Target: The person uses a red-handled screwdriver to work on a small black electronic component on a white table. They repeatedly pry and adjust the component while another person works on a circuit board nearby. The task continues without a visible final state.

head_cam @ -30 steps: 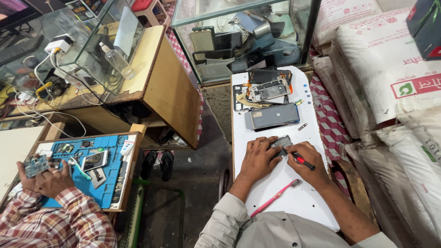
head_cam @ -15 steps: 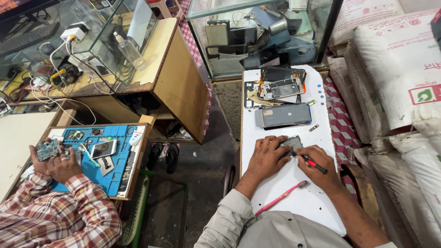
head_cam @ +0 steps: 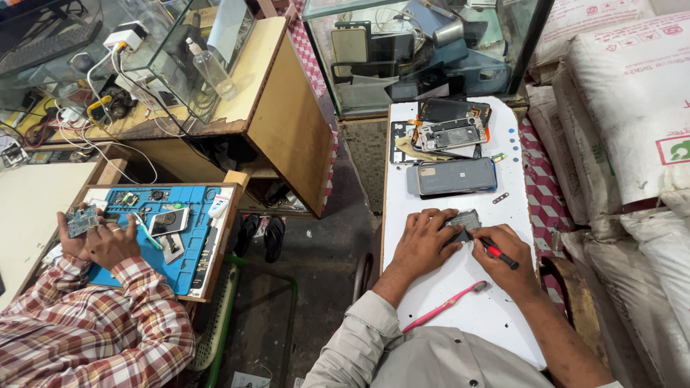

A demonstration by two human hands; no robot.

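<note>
On the white board (head_cam: 460, 287), my left hand (head_cam: 424, 241) presses down on a small grey phone part (head_cam: 463, 219). My right hand (head_cam: 503, 259) grips a red-handled tool (head_cam: 496, 253) whose tip touches that part. A pink toothbrush (head_cam: 445, 305) lies on the board close to my body. Farther out sit a grey phone lying flat (head_cam: 456, 176) and an opened phone with its insides showing (head_cam: 449, 133).
A person in a plaid shirt at the left holds a circuit board (head_cam: 81, 219) over a blue work mat (head_cam: 172, 230). Glass cabinets (head_cam: 424, 50) stand ahead, white sacks (head_cam: 632, 129) at the right, a wooden counter (head_cam: 287, 122) between. Sandals (head_cam: 262, 233) lie on the floor.
The view has shifted a little; my hands stay on the small part with the tool. The other person's hands have barely moved.
</note>
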